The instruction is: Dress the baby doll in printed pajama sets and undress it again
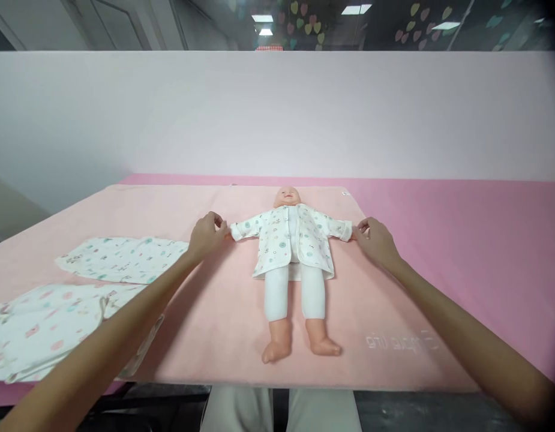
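Observation:
A baby doll [288, 196] lies on its back with its arms spread, on a light pink mat [223, 312]. It wears a white printed jacket [277, 243], open down the front, over a white body and white legs; its feet are bare. My left hand [208, 234] pinches the doll's hand just beyond the cuff at the left of the view. On the other side my right hand [374, 238] has its fingers closed round the doll's other hand at the right cuff. Both doll hands are mostly hidden by my fingers.
White trousers with a green print [124, 258] lie flat at the left. Nearer, partly under my left forearm, is folded white clothing with pink print [47, 327]. A white partition [277, 114] stands behind the pink table [439, 240]. My knees show below the front edge.

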Tool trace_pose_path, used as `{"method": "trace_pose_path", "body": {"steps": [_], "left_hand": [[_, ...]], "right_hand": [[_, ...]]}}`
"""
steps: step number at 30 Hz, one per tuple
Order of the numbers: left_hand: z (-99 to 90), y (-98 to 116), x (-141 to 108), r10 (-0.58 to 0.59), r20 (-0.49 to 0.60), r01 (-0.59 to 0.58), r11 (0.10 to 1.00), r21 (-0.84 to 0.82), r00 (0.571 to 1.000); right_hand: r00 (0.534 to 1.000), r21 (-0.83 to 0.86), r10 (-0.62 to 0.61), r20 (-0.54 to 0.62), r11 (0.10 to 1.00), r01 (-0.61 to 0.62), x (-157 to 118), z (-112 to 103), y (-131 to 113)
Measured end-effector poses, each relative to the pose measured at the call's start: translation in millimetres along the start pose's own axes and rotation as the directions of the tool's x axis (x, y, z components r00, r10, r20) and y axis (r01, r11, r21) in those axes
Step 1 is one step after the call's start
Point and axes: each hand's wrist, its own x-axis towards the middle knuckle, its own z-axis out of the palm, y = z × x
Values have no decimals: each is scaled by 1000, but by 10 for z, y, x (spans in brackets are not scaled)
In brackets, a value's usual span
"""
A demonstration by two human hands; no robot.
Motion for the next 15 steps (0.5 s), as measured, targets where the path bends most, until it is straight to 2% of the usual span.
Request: {"method": "trace_pose_path", "body": {"steps": [2, 5, 9, 12, 15], "left_hand": [[114, 118, -220, -62, -94, 57, 997, -57, 994], [282, 214, -416, -100, -123, 83, 987, -138, 987], [365, 171, -439, -96, -122, 65, 968, -241, 988], [332, 114, -405, -71, -69, 48, 955, -292, 995], [280, 87, -368, -79, -49, 62, 959, -277, 996]], "right_hand": [[998, -9, 27, 57, 1000, -26, -133, 53, -115], [997, -3, 42, 63, 999, -41, -250, 184, -216], [995, 138, 99, 2, 985, -98, -293, 288, -203], [993, 229, 118, 31, 966, -122, -288, 278, -166], [994, 213, 93, 61, 971, -104, -255, 251, -120]]}}
